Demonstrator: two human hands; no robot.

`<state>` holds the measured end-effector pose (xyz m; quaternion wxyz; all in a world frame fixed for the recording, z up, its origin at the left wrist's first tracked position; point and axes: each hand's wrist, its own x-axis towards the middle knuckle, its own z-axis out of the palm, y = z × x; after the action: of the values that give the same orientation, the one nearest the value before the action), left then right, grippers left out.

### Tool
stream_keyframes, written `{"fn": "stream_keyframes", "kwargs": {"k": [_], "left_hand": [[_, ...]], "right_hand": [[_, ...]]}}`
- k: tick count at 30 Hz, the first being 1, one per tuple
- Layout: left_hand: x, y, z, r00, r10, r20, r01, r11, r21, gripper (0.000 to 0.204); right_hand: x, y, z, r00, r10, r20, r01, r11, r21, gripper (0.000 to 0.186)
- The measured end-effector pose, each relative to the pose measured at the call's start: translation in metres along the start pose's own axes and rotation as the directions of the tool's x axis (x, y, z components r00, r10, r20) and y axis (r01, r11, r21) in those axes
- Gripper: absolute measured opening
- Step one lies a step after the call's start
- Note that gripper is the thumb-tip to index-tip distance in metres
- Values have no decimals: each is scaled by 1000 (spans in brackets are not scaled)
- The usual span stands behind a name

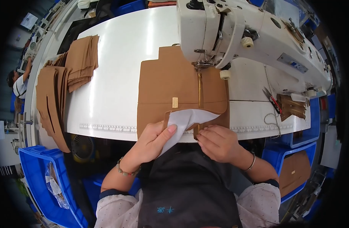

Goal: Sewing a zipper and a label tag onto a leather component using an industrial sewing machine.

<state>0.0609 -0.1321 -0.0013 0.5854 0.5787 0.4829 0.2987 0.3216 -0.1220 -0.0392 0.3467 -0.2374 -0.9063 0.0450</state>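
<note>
A brown fabric panel [163, 79] lies flat on the table under the head of a white sewing machine [205, 34]. A zipper [200, 89] with gold-coloured teeth runs along it from the presser foot towards me. The panel's near edge is folded back, baring a white lining [187, 117]. My left hand [153, 141] is closed on this folded part, thumb on top of the lining. With bent fingers, my right hand [218, 143] pinches the near end of the zipper's brown tape at the table's front edge. A small tan label [175, 102] sits left of the zipper.
Stacks of brown fabric pieces [52, 98] lie at the left. Red-handled scissors [274, 100] and a brown bundle [292, 107] lie right. Blue bins [49, 152] flank the table; the right one holds a brown panel [295, 171]. A ruler strip [106, 127] follows the front edge.
</note>
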Motion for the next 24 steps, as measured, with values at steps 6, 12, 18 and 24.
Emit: {"fn": "stream_keyframes", "kwargs": {"k": [6, 12, 18, 24], "left_hand": [[-1, 0, 1, 1000, 22, -8, -22, 1000, -16, 40], [0, 3, 0, 1000, -7, 9, 7, 1000, -6, 41], [1, 1, -2, 999, 45, 12, -45, 998, 42, 39], [1, 1, 2, 987, 157, 46, -163, 971, 174, 31]], "right_hand": [[-2, 1, -2, 994, 106, -18, -104, 992, 66, 24], [-3, 1, -1, 996, 83, -19, -83, 996, 29, 24], [-5, 2, 1, 999, -45, -25, 44, 998, -46, 21], [-9, 1, 3, 996, -84, -33, 80, 992, -99, 23]]}}
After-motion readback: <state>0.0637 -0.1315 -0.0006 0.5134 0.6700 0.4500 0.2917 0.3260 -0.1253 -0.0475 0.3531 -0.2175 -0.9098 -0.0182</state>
